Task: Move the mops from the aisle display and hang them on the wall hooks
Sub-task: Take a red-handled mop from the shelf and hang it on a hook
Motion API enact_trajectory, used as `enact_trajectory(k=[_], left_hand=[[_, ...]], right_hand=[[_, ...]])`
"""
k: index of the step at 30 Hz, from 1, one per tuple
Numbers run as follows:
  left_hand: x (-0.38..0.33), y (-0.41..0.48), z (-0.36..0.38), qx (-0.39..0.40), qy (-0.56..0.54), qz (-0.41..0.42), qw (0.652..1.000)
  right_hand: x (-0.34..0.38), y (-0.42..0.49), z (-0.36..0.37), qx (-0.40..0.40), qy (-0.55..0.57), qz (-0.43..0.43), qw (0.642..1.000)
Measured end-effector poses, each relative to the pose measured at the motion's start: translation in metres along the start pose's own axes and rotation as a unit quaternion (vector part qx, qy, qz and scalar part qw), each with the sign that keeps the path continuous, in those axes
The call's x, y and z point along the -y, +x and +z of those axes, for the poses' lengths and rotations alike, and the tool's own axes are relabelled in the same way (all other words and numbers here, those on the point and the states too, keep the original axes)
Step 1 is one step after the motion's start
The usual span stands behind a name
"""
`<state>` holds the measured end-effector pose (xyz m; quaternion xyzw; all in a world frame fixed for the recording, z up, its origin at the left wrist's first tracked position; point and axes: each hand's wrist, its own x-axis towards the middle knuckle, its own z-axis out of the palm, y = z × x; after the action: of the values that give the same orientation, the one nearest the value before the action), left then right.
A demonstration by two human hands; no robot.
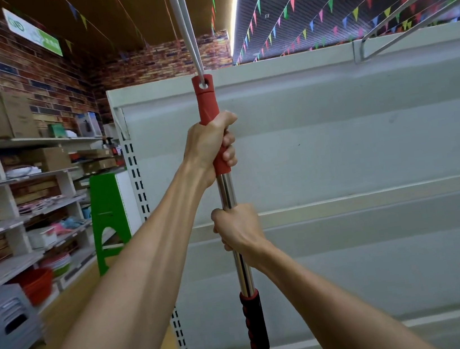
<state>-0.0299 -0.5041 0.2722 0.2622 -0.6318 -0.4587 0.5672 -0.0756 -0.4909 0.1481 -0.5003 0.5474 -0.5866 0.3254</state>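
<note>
Both hands hold one mop (226, 189) upright. The left hand (210, 147) wraps the red grip (207, 103), fingers curled tight round it and the thumb closing over the top. The right hand (238, 229) sits just below, fingers curled round the bare chrome pole. Below the right fingers is a black sleeve (254, 321); the mop head is out of view further down. Just above the left fingers, the eye (203, 85) in the grip's end sits on a white two-pronged hook (187, 32), with one prong apparently passing through it. Behind the fingers stands a pale panel (335, 130).

The step in hand looks like the hanging itself: the eye is on the prong, but the hands bear the weight. The next move, I judge, calls for sliding the eye further along the prong, away from its tip. Then the hands ease off, lower hand first, so the mop settles without swinging or slipping off.
</note>
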Motion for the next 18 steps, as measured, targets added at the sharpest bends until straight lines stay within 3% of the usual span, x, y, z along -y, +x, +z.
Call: enact_trajectory(k=[6, 10, 18], left_hand=[[0.004, 0.003, -0.002, -0.020, 0.044, 0.026, 0.998], [0.006, -0.011, -0.009, -0.045, 0.101, 0.057, 0.992], [0.031, -0.080, -0.037, -0.103, 0.035, 0.053, 0.993]], right_hand=[[-0.006, 0.008, 0.001, -0.003, -0.005, -0.008, 1.000], [-0.005, -0.003, -0.009, 0.041, 0.010, -0.026, 0.999], [-0.046, -0.065, -0.048, 0.033, -0.056, -0.031, 0.997]])
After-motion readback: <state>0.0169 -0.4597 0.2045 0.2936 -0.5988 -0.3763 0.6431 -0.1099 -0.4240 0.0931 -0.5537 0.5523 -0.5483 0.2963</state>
